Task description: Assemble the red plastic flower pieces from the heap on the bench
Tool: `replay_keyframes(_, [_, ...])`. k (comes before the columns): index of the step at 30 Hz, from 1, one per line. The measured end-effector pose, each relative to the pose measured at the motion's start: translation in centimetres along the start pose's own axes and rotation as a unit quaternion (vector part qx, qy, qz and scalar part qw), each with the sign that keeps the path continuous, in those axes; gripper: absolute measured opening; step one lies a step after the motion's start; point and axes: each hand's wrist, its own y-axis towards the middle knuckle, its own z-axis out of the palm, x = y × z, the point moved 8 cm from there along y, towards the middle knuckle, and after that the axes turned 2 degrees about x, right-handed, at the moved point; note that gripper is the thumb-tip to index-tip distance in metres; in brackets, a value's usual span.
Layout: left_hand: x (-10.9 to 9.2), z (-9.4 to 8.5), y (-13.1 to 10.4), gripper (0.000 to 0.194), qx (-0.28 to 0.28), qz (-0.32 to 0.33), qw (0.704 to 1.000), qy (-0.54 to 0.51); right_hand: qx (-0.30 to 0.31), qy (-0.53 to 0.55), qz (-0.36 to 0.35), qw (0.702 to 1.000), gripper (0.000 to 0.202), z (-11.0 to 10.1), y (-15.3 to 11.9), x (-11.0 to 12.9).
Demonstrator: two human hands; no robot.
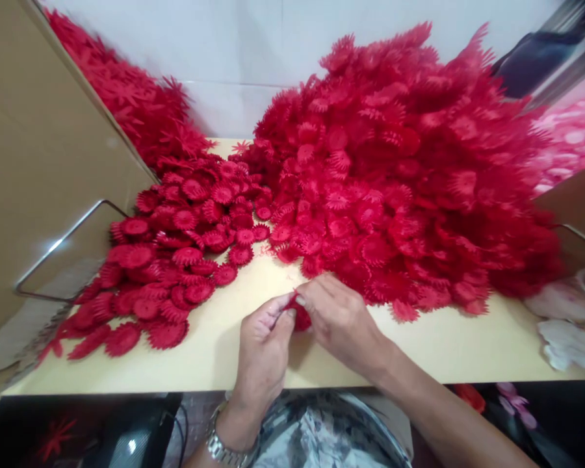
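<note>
Near the front edge of a pale yellow table (214, 351), my two hands meet over a small red piece (301, 318). My left hand (267, 344), with a metal watch at its wrist, pinches the piece between thumb and fingers. The fingertips of my right hand (338, 318) are closed on the same piece from the other side. Part of it is hidden by the fingers. A heap of round red discs with toothed edges (168, 331) lies to the left. The larger pile of fringed red pieces (380, 221) rises behind and to the right.
A cardboard panel (43, 130) with a bent metal rod (61, 244) stands at the left. Red star-shaped pieces (127, 91) are heaped behind it. Crumpled plastic (568, 341) lies at the right edge, with pink pieces (570, 140) farther back. A white wall (234, 45) is behind.
</note>
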Motion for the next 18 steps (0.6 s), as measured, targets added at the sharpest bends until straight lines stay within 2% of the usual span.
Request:
replay_keyframes(3, [0.0,-0.4,0.1,0.026,-0.031,-0.018,0.999,0.003,-0.057,-0.116,0.011,0.992,0.026,-0.2,0.0,0.6])
replay_keyframes(7, [-0.2,-0.6,0.2,0.029,-0.057,-0.054,0.996,-0.038,-0.092,-0.121,0.015,0.988,0.026,-1.1,0.9,0.0])
replay_keyframes(10, [-0.2,-1.0,0.4,0.03,-0.066,-0.08,0.994,-0.036,-0.175,-0.149,0.013,0.973,0.028,-4.3,1.7,-1.6])
replay_keyframes(12, [0.0,-1.2,0.4,0.031,-0.066,-0.106,0.992,-0.029,-0.222,-0.2,0.041,0.954,0.027,-7.1,2.1,-3.4])
replay_keyframes(15, [0.0,-0.5,0.6,0.033,-0.043,-0.129,0.989,-0.051,-0.2,-0.289,0.093,0.932,0.03,-10.1,3.0,-6.6])
replay_keyframes(18, [-0.6,0.9,0.9,0.029,-0.006,-0.124,0.99,-0.068,-0.184,-0.341,0.125,0.913,0.034,-11.7,2.9,-8.4])
